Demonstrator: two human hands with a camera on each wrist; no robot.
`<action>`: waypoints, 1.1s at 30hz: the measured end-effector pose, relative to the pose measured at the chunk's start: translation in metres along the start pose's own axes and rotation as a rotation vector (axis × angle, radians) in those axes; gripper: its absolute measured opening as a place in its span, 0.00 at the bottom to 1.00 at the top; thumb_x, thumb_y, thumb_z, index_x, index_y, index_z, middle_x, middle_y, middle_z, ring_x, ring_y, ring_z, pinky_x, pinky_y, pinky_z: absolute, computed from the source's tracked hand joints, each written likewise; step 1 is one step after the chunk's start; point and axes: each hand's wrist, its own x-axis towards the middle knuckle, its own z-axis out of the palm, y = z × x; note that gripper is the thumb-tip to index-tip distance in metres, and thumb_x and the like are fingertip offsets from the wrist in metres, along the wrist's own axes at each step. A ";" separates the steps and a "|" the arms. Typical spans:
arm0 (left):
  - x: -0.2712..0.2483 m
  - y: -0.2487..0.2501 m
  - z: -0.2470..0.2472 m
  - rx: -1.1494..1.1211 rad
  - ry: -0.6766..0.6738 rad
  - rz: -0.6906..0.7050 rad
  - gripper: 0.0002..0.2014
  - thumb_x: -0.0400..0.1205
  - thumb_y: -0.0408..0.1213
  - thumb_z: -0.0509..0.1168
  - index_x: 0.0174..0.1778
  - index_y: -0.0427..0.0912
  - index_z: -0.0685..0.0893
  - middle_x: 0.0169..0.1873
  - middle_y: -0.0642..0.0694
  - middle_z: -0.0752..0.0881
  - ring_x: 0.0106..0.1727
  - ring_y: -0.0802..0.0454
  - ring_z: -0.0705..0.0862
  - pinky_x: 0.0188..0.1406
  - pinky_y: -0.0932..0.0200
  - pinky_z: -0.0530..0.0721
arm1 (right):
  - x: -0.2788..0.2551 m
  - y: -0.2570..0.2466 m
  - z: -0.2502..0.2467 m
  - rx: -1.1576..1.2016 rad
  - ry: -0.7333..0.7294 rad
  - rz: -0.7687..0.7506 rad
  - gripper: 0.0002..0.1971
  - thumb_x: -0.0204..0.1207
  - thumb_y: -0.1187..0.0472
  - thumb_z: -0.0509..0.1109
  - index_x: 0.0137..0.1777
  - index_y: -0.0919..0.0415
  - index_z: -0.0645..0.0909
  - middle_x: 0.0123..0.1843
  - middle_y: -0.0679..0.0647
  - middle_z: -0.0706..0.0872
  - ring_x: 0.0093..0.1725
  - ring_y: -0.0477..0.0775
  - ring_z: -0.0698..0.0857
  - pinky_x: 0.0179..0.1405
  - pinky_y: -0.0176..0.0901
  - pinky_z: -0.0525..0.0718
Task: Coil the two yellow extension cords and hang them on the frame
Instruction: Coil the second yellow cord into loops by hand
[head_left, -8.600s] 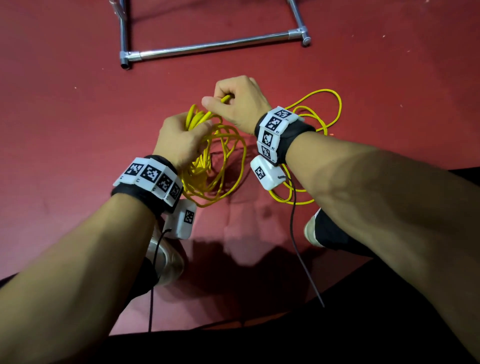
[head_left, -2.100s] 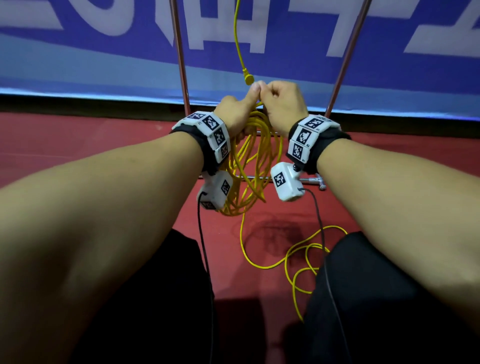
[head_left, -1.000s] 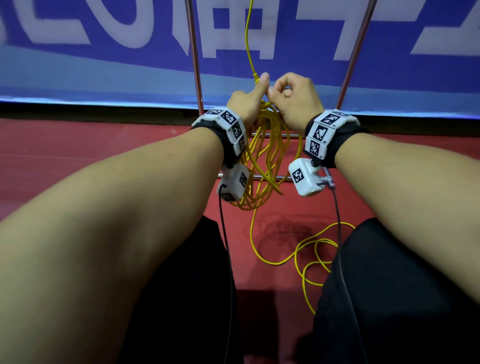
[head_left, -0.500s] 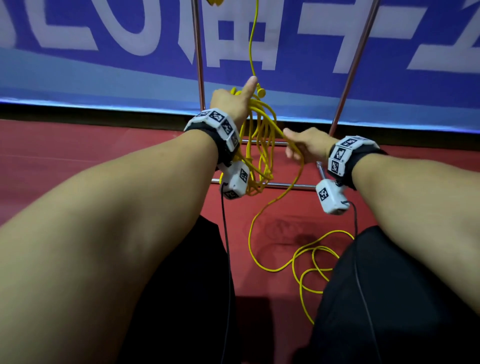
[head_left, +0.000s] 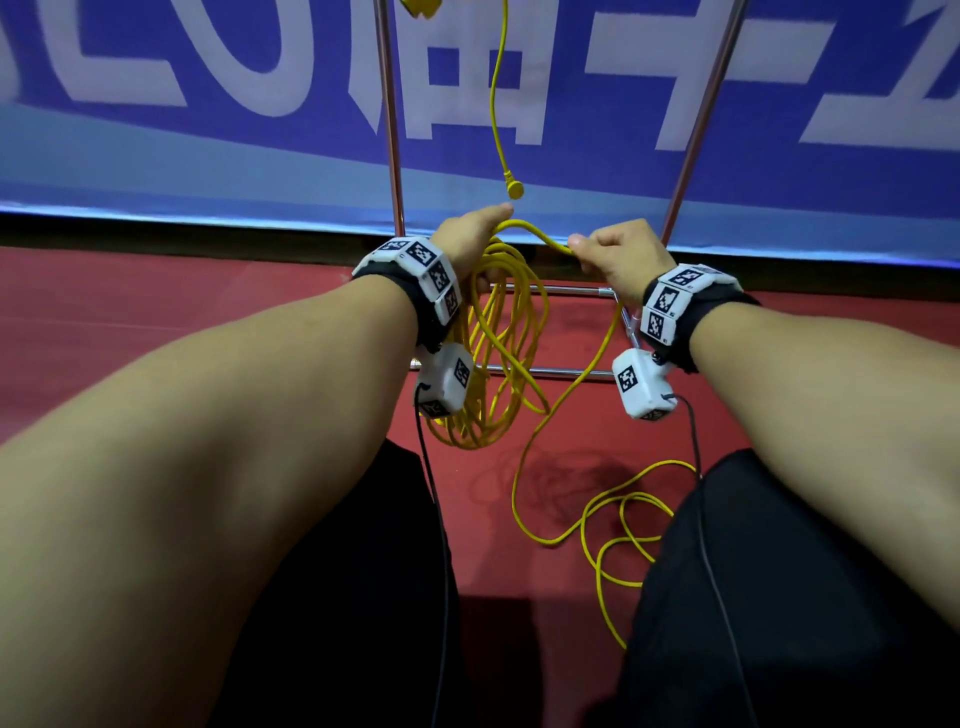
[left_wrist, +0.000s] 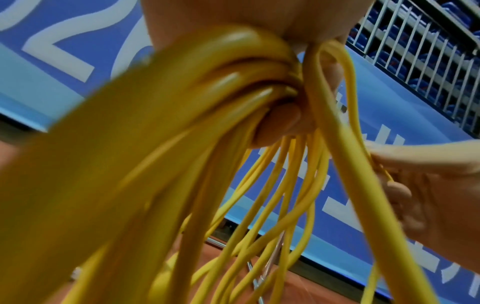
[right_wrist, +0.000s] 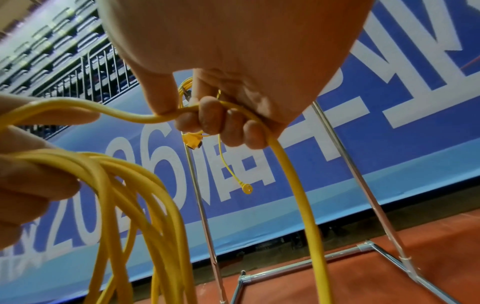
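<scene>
My left hand (head_left: 470, 234) grips the top of a bundle of yellow cord loops (head_left: 498, 353) that hang down in front of the metal frame (head_left: 389, 130). The same bundle fills the left wrist view (left_wrist: 207, 144). My right hand (head_left: 618, 254) holds the free strand of this cord (right_wrist: 293, 174), fingers curled round it (right_wrist: 223, 125), a short way right of the left hand. The slack (head_left: 613, 519) lies in loose curls on the red floor. A second yellow cord (head_left: 496, 104) hangs from higher on the frame, its plug (head_left: 515, 189) dangling just above my hands.
The frame's chrome uprights (head_left: 701, 114) and low crossbars (head_left: 550, 370) stand on the red floor (head_left: 156, 312) against a blue banner wall (head_left: 208, 130). My dark trouser legs (head_left: 779, 597) are at the bottom. Railings (left_wrist: 428, 41) rise behind the banner.
My right hand, which had dropped low to the right along the strand, has risen back up beside the left hand, bringing a new loop of cord. The left hand has kept its hold on the bundle.
</scene>
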 end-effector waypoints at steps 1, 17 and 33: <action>-0.002 0.000 0.000 -0.011 -0.009 -0.016 0.29 0.84 0.54 0.65 0.73 0.35 0.78 0.24 0.39 0.77 0.15 0.47 0.76 0.17 0.65 0.72 | -0.001 0.003 -0.001 0.006 -0.004 0.011 0.22 0.80 0.47 0.71 0.28 0.60 0.80 0.21 0.51 0.70 0.23 0.49 0.67 0.29 0.43 0.65; -0.001 -0.006 0.023 0.229 -0.026 0.018 0.34 0.78 0.67 0.67 0.49 0.33 0.87 0.21 0.43 0.82 0.18 0.49 0.79 0.23 0.62 0.77 | 0.002 -0.016 0.015 -0.044 -0.068 -0.067 0.26 0.80 0.41 0.67 0.28 0.62 0.76 0.25 0.51 0.69 0.28 0.50 0.66 0.29 0.44 0.65; 0.010 -0.007 0.005 0.289 0.044 0.110 0.23 0.69 0.48 0.84 0.30 0.43 0.74 0.21 0.47 0.73 0.15 0.53 0.69 0.21 0.62 0.69 | 0.001 0.026 0.013 0.007 -0.319 0.106 0.22 0.81 0.40 0.68 0.34 0.57 0.80 0.38 0.53 0.91 0.36 0.51 0.86 0.38 0.43 0.77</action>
